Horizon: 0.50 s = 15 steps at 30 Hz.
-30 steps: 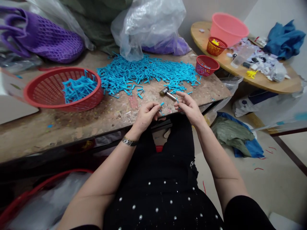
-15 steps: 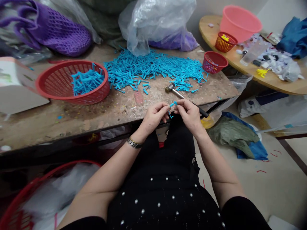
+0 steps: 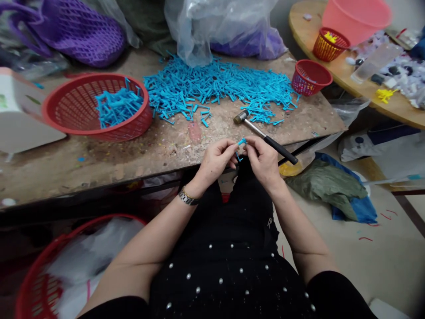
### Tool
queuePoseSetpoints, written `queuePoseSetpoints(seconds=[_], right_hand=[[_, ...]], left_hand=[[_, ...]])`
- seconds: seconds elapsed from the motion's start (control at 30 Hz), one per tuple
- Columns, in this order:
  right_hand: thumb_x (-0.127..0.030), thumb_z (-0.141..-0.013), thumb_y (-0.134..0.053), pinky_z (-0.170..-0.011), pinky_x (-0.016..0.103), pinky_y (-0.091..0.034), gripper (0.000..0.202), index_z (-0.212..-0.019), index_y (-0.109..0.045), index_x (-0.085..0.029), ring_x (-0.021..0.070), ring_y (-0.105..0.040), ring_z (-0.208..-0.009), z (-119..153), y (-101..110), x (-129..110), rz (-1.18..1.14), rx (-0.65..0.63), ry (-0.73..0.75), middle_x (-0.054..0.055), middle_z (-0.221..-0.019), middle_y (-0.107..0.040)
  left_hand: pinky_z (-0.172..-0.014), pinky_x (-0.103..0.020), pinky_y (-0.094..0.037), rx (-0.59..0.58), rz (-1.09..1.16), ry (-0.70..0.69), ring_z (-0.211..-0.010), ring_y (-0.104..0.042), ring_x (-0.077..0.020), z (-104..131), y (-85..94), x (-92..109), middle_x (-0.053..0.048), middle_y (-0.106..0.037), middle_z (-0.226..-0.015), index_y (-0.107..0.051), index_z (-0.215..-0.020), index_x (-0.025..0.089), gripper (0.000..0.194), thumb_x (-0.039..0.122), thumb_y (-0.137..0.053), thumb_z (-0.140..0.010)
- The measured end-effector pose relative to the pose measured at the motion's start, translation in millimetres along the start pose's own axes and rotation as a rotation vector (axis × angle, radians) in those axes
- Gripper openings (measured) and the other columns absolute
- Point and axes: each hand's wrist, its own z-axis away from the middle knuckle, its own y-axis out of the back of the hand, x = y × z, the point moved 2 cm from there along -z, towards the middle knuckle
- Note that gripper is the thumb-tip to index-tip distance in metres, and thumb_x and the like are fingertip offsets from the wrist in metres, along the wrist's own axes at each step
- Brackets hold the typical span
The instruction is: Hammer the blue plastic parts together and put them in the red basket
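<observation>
Both hands pinching: left hand (image 3: 217, 159) thumb and fingers on one end of a small blue part (image 3: 241, 141), right hand (image 3: 262, 160) fingertips on the other. Part is at the bench (image 3: 149, 153) front edge, toward the right-front corner. Thin blue piece with a bent end (image 3: 239, 158) dangles just below; can't tell if it's joined to the part.

Hammer (image 3: 265, 136) lies untouched just beyond the right hand: head on the bench, black handle sticking out over the front edge. Loose blue parts (image 3: 215, 84) are heaped toward the back edge, against a clear plastic bag (image 3: 199, 26). Large red basket (image 3: 122, 132), left of the heap, holds more of them. Small red basket (image 3: 303, 85) sits by the right edge, touching or nearly touching the heap; contents hard to make out.
</observation>
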Motion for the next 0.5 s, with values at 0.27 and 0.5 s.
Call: queuePoseSetpoints(seconds=[0.27, 0.5], right_hand=[[-0.022, -0.098, -0.05, -0.087, 0.039, -0.06, 0.023, -0.11, -0.069, -0.022, 0.0209, -0.074, -0.092, -1.3, -4.0, 6.1, 0.008, 0.009, 0.038, 0.008, -0.106, -0.076], [-0.022, -0.099, -0.048, -0.09, 0.039, -0.059, 0.024, -0.112, -0.068, -0.024, 0.0214, -0.073, -0.098, -1.1, -4.7, 2.5, 0.065, -0.004, 0.055, 0.006, -0.105, -0.076]], left_hand=[[-0.047, -0.018, -0.054, 0.022, -0.001, 0.051, -0.049, -0.062, -0.0083, -4.7, -1.0, -2.3, 0.002, -0.064, -0.062, -0.065, -0.082, 0.017, 0.027, 0.042, -0.071, -0.09], [-0.05, -0.017, -0.057, 0.059, 0.005, 0.06, -0.051, -0.063, -0.0085, -5.6, -3.1, -3.0, 0.002, -0.064, -0.061, -0.065, -0.083, 0.017, 0.024, 0.039, -0.071, -0.09]])
